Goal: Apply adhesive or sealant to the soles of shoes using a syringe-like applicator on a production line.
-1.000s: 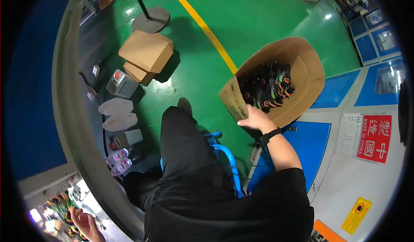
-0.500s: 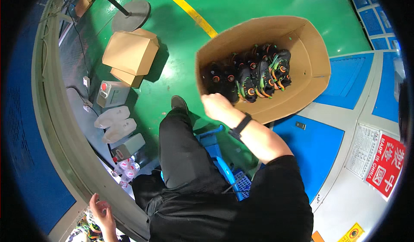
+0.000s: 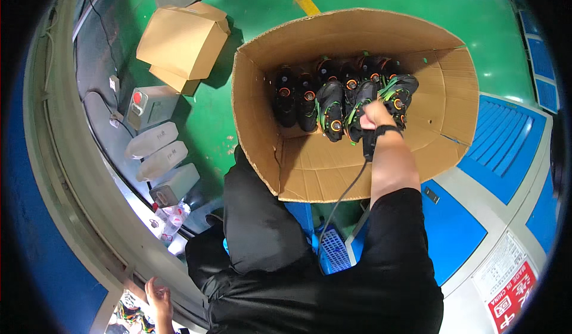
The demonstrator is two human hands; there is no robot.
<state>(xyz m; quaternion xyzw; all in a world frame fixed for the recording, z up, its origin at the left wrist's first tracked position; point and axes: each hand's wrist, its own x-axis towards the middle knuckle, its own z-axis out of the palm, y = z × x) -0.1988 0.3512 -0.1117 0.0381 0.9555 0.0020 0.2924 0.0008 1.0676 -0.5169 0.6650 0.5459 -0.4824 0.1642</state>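
Observation:
Inside a big open cardboard box (image 3: 369,182) stand several black shoes (image 3: 329,110) with green and orange trim, in close rows. My right hand (image 3: 376,115) reaches in over the box's near side. Its fingers are closed at the top of one front shoe (image 3: 357,126), though the fingertips are hidden. A black band (image 3: 388,130) circles the right wrist, and a black piece with a thin cord (image 3: 345,194) hangs beside it. Far off at the lower left, my left hand (image 3: 159,301) is raised with loosely bent, parted fingers, near colourful laced things (image 3: 132,315) partly cut off.
A smaller closed carton (image 3: 182,42) lies on the green floor at the left. Below it stand a metal can (image 3: 152,107), white plastic jugs (image 3: 156,140) and clear bottles (image 3: 176,218). A blue basket (image 3: 335,252) is under the box, blue-panelled cabinets (image 3: 459,232) at the right.
My right hand has gone from the box's near left edge to the shoes inside. The box appears nearer and turned. My left hand has shifted slightly right, its fingers still parted.

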